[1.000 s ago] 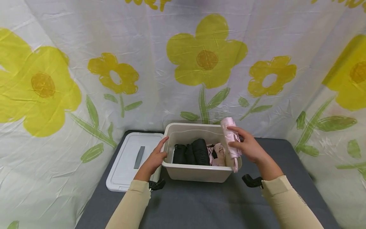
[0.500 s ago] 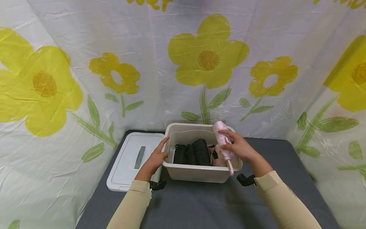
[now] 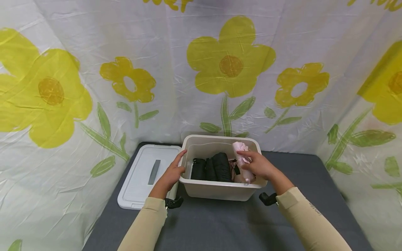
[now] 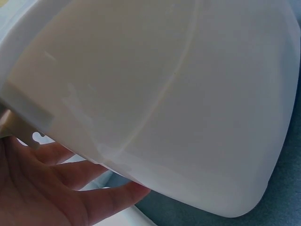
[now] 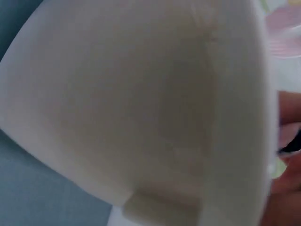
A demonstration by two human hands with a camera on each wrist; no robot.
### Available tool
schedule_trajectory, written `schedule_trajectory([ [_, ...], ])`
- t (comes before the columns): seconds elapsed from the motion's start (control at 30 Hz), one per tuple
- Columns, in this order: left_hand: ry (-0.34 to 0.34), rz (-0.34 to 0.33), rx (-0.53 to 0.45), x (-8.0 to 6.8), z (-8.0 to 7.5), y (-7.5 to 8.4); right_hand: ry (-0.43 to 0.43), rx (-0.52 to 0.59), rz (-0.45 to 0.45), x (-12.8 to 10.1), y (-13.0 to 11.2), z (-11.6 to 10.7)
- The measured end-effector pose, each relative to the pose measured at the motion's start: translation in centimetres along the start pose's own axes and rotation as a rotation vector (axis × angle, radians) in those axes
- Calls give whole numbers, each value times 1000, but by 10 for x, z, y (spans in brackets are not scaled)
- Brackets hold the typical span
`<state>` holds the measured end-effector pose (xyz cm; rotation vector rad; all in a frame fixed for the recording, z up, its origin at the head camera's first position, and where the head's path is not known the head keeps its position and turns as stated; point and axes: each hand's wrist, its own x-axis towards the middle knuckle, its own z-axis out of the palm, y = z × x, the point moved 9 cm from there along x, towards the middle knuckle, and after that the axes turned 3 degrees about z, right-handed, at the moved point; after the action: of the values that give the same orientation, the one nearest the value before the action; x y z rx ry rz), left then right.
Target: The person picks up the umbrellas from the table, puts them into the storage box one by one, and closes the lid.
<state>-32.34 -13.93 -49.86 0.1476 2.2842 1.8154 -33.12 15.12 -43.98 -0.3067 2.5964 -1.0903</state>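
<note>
A pink folded umbrella (image 3: 240, 158) is tilted down into the right side of the beige storage bin (image 3: 216, 191). My right hand (image 3: 259, 165) grips it from the right, thumb and fingers around its middle. In the right wrist view, the fingers (image 5: 288, 108) show only partly past the bin's rim. My left hand (image 3: 169, 176) holds the bin's left rim; in the left wrist view its fingers (image 4: 110, 200) lie along the outer wall. Inside the bin, several rolled black bundles (image 3: 221, 167) lie at the left, beside a pink one with dark straps (image 3: 236, 169).
The white lid (image 3: 135, 181) with a grey handle (image 3: 154, 172) lies left of the bin, close to my left hand. A dark grey cloth (image 3: 213, 223) covers the table. Behind it hangs a white curtain (image 3: 172, 87) with yellow flowers.
My right hand has moved left and down with the pink umbrella, from over the right rim into the bin. The left hand has stayed at the left rim.
</note>
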Motion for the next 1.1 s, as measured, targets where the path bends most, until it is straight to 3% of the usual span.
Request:
schedule_trajectory([
  [0.23, 30, 15, 20, 12, -1, -19, 57, -39, 52, 1, 6, -13],
  [0.47, 37, -9, 27, 12, -5, -26, 19, -56, 53, -4, 9, -6],
  [0.87, -57, -52, -29, 13, -3, -28, 22, -52, 8, -13, 2, -5],
  [1.1, -83, -23, -85, 11, -3, -26, 21, -58, -1, -20, 2, -4],
])
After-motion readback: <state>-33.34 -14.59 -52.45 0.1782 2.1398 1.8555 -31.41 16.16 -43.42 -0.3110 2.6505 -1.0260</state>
